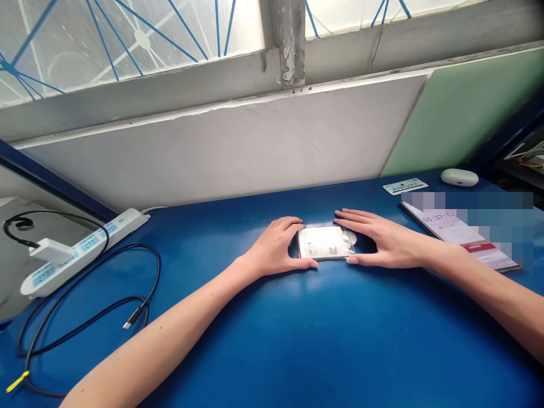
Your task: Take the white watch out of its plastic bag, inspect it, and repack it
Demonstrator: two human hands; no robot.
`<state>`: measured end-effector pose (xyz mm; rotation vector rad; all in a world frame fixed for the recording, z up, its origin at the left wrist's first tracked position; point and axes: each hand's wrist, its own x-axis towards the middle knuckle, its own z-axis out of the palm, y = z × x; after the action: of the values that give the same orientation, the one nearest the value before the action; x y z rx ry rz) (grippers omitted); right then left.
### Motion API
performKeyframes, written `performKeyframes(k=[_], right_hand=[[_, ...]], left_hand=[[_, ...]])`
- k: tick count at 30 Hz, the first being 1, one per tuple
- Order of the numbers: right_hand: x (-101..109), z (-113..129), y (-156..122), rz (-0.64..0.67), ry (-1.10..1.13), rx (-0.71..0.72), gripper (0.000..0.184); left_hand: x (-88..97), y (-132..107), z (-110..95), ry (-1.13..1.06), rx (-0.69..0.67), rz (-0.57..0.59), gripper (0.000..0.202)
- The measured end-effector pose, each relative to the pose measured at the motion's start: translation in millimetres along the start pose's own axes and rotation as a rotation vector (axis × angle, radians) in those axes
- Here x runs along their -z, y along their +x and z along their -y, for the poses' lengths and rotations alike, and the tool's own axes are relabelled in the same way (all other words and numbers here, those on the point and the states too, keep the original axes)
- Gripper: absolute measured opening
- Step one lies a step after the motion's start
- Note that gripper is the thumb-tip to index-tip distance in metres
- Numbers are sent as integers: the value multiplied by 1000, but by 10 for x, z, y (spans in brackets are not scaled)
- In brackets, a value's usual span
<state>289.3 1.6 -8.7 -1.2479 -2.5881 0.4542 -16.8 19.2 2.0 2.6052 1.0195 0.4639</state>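
Nearest to the camera is the person's left forearm point(170, 337), which crosses the blue tabletop point(323, 340) from the near left. In the middle, a small white-labelled packet point(321, 242) lies flat between the left hand point(278, 246) and the right hand point(386, 241). Each grip is wide, thumb on the near side and fingers on the far side; whether they press the packet's edges, I cannot tell. The step in hand seems to be handling the packet from both ends. Lifting it would require thumbs and fingers to close evenly.
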Motion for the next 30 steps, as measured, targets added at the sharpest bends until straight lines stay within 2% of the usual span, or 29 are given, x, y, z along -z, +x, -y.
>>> performKeyframes(k=[8,16,23,30], right_hand=[[-13,-6,2,-10,-4,9,88],[-50,44,-8,-39,-29,4,82],[-99,140,20,-64,-11,-45,68],[-142,169,35,-119,-24,-5,64]], left_hand=[[-3,-14,-2,3,15,15,83],[11,-34,-2,60,-39,62,81],[13,-32,-18,86,-60,63,71],[22,-21,-13,95,-50,76,69]])
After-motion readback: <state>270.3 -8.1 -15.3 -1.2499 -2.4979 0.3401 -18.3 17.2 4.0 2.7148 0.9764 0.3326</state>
